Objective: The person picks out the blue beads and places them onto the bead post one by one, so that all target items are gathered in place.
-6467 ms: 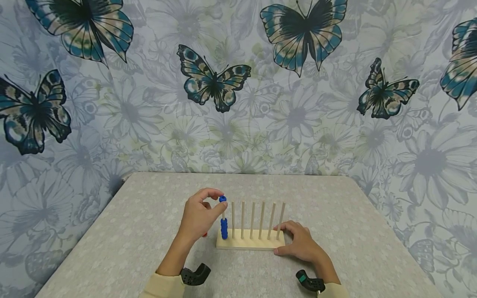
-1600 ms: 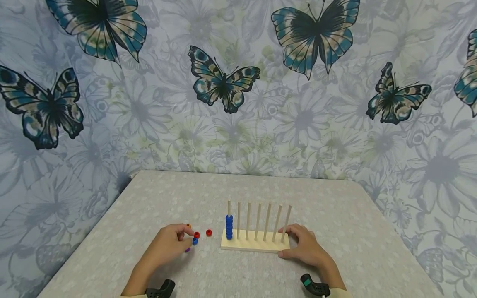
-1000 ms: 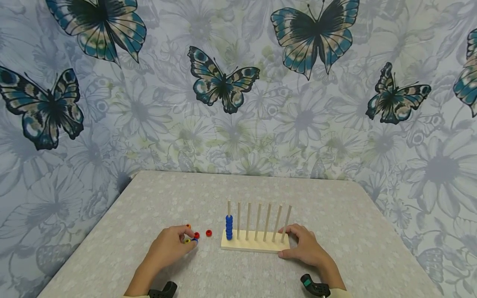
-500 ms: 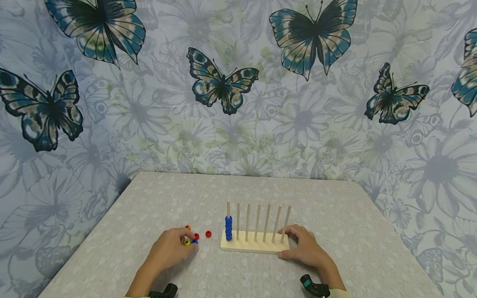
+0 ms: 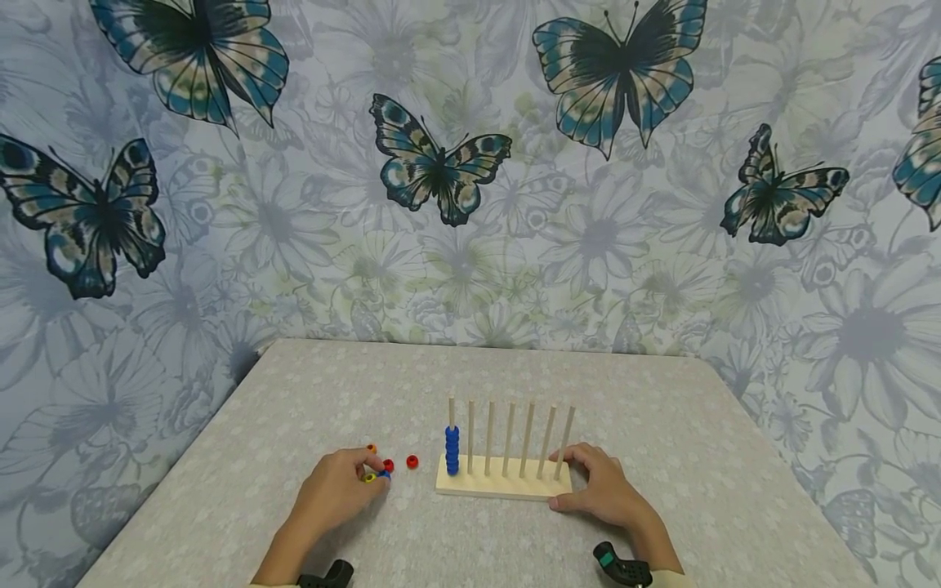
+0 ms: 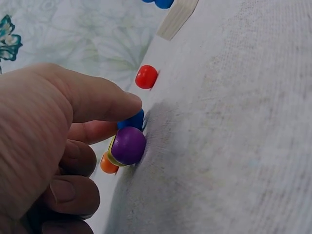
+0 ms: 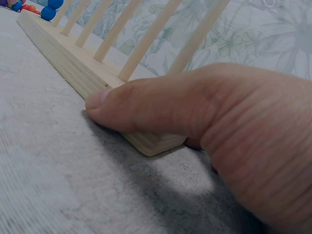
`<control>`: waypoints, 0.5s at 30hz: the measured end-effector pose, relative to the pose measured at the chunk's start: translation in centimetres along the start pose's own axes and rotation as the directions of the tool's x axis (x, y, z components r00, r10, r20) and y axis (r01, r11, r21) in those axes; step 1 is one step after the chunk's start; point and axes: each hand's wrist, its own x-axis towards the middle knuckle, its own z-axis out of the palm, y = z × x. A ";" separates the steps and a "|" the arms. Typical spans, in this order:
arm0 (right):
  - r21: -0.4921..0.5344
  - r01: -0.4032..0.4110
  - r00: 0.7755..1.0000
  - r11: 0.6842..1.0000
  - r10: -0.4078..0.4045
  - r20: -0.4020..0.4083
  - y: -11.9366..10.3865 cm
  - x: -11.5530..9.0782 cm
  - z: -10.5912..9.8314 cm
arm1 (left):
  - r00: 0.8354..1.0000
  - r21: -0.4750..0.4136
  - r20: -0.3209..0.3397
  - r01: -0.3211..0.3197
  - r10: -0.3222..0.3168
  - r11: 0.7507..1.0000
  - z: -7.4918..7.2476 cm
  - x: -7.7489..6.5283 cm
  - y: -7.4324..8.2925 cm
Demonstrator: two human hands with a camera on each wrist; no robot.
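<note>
My left hand (image 5: pixel 334 490) is down at a loose cluster of beads, its thumb and index finger pinching a blue bead (image 6: pixel 131 119). Against that bead lie a purple bead (image 6: pixel 129 145) and a partly hidden yellow bead (image 5: pixel 370 478). My right hand (image 5: pixel 606 488) grips the right end of a wooden peg stand (image 5: pixel 503 487), thumb along the front edge in the right wrist view. Several blue beads (image 5: pixel 452 451) are stacked on the stand's leftmost peg, whose tip pokes out above them. The other pegs are bare.
One red bead (image 5: pixel 412 461) sits between the cluster and the stand. Another red bead (image 5: pixel 388 465) and an orange bead (image 5: pixel 372 448) are just beyond my left fingers. A patterned cloth covers the table (image 5: pixel 500 539); a butterfly-print wall (image 5: pixel 470 269) rises behind it.
Earlier, my left hand held a blue bead at the leftmost peg's top; that stack is now taller. The hand moved left to the loose beads, barely shifting lately. My right hand keeps its grip.
</note>
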 end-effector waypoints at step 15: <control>-0.010 -0.010 1.000 1.000 0.010 -0.006 0.3 0.1 0.1 | 1.000 0.001 -0.026 0.012 -0.012 1.000 0.3 0.2 -0.1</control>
